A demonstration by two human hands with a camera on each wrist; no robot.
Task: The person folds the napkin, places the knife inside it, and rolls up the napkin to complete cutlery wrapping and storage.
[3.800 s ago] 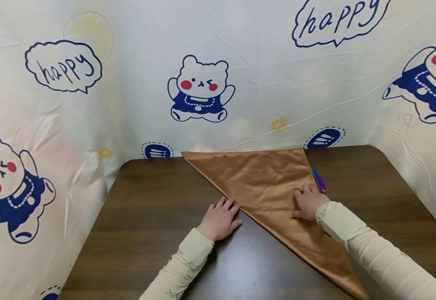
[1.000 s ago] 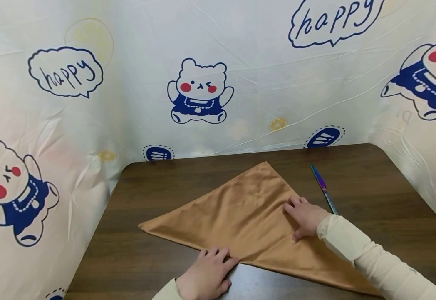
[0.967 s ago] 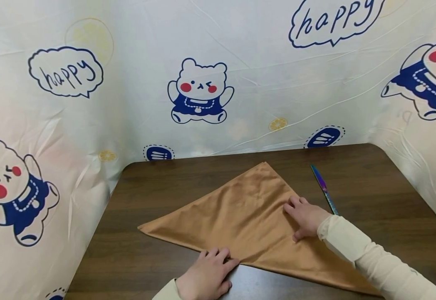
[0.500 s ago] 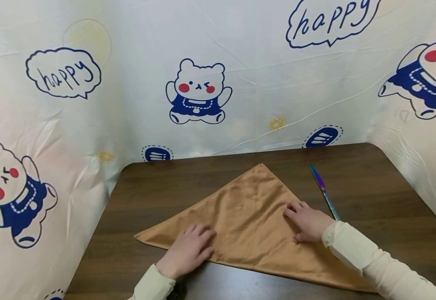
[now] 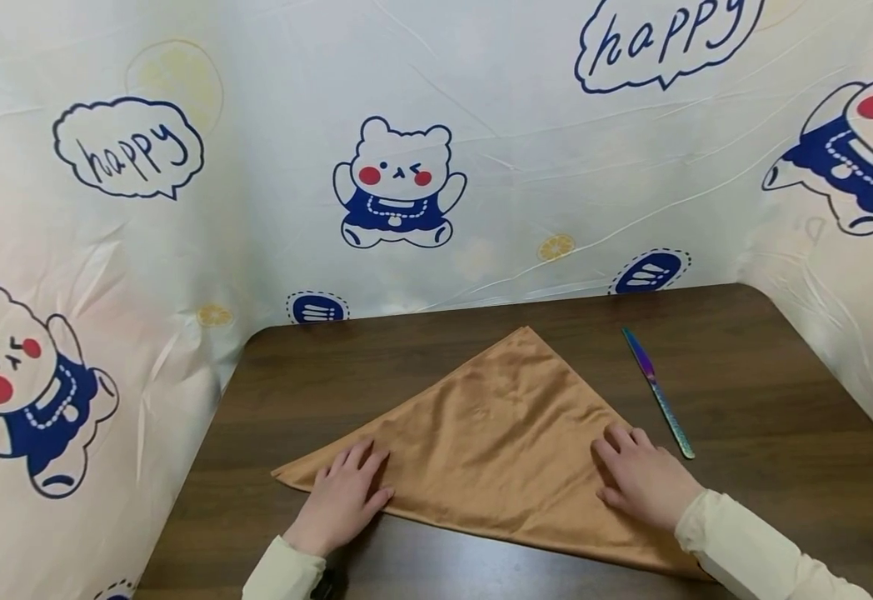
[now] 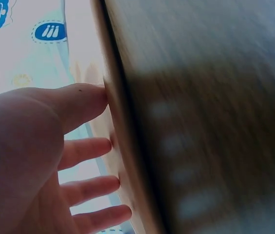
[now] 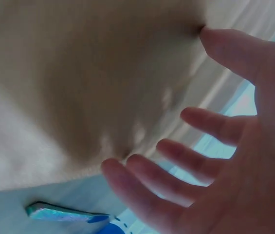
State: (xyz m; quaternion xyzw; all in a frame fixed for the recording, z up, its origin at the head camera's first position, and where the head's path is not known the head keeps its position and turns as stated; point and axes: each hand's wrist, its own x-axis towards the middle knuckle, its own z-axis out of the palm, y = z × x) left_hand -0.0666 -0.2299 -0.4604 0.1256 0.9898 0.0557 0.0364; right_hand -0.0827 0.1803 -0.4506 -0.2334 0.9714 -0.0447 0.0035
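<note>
A brown satiny cloth [image 5: 489,450], folded into a triangle, lies on the table with one corner toward the back. On its left part rests my left hand [image 5: 342,500], fingers spread, thumb near the front folded edge; the left wrist view shows its fingertips [image 6: 113,144] touching the cloth. My right hand [image 5: 650,479] rests on the right part of the cloth, fingers spread and slightly bent. In the right wrist view the thumb tip [image 7: 210,39] touches the fabric. Sleeve and hand hide the cloth's right corner. Neither hand grips anything.
A table knife [image 5: 657,392] with a rainbow sheen lies right of the cloth, just beyond my right hand. The dark wooden table [image 5: 766,375] reaches a printed curtain [image 5: 496,167] at the back and sides.
The cloth was turned and drawn toward me, off the table's back edge. Lately my left hand slid left along it and my right hand moved right and nearer, uncovering the knife's handle.
</note>
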